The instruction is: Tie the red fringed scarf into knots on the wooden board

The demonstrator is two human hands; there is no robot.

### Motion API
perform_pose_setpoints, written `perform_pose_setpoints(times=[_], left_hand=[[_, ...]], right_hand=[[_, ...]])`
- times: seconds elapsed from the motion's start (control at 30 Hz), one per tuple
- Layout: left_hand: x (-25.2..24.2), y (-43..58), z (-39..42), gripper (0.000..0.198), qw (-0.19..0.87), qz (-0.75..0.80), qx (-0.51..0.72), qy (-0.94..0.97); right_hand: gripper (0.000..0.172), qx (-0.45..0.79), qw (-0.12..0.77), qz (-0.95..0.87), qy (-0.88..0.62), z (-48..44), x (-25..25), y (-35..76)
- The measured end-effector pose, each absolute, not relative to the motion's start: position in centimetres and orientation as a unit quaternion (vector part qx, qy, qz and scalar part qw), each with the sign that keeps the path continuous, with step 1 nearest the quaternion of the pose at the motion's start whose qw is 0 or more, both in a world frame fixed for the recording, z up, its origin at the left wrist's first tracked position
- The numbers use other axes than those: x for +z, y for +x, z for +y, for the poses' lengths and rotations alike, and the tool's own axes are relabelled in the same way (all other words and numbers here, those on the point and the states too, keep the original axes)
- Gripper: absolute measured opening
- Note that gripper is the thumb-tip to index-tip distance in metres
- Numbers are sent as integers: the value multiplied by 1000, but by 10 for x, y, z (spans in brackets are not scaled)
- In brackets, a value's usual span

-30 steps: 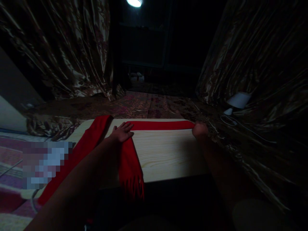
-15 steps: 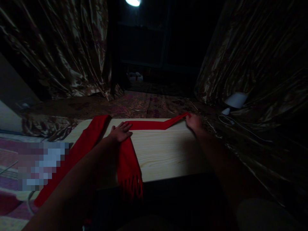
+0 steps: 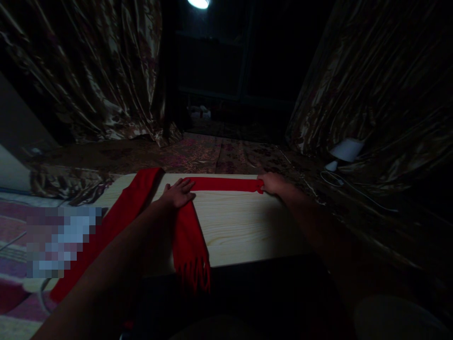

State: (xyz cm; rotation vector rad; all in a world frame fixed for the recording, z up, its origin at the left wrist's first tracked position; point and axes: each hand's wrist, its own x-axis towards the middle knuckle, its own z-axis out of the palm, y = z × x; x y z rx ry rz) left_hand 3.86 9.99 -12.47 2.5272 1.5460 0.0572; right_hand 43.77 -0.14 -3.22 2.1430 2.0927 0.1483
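Note:
A red fringed scarf (image 3: 191, 236) lies on a pale wooden table (image 3: 240, 222). One part hangs fringe-down over the near edge, and a narrow strip runs right along the far edge. A second red length slants down the table's left side; whether it joins the rest is hidden by my arm. My left hand (image 3: 179, 192) rests flat, fingers spread, where the strip meets the fringed part. At the strip's right end, my right hand (image 3: 272, 183) has its fingers closed on the cloth, which bunches up beside them on the tabletop.
Behind the table is a patterned cloth-covered ledge (image 3: 226, 156) between heavy curtains (image 3: 116, 71). A small white lamp (image 3: 347, 150) with a cord stands to the right. Striped bedding (image 3: 14, 250) and a blurred-out patch are at left. The room is dim.
My right hand has come down and left onto the table with the strip's end. The strip, angled upward before, now lies straight. My left hand stays in place.

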Motion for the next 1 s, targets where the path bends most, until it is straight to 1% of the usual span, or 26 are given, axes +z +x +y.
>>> perform_pose_setpoints(times=[0.07,0.1,0.2,0.3,0.43,0.5,0.6,0.67,0.8,0.9,1.0], left_hand=[[-121,41,99,72,90,527,15,845],[-119,42,99,71,87,530,14,843],[-109,54,93,69,52,520,39,852],[-100,78,81,68,22,467,91,879],[-92,122,61,60,70,336,119,932],[-90,144,53,58,87,303,130,940],[-89,173,44,60,104,287,132,943],[-89,189,41,62,109,291,125,942],[-87,210,43,77,141,366,63,918],[-85,218,47,84,148,423,30,893],[-85,220,54,83,156,438,39,885]], right_hand=[[28,66,40,684,726,-1,-28,437],[26,77,12,669,739,0,-26,436],[39,110,-75,627,768,4,-22,430],[47,122,-125,592,787,8,-17,424],[54,122,-185,560,798,13,-10,420],[58,122,-210,553,797,14,-6,419],[63,116,-229,550,795,15,-2,418],[63,112,-235,558,788,13,0,415],[61,84,-240,586,769,7,3,406],[57,48,-234,612,754,1,-2,404],[49,-22,-209,637,741,-6,-14,410]])
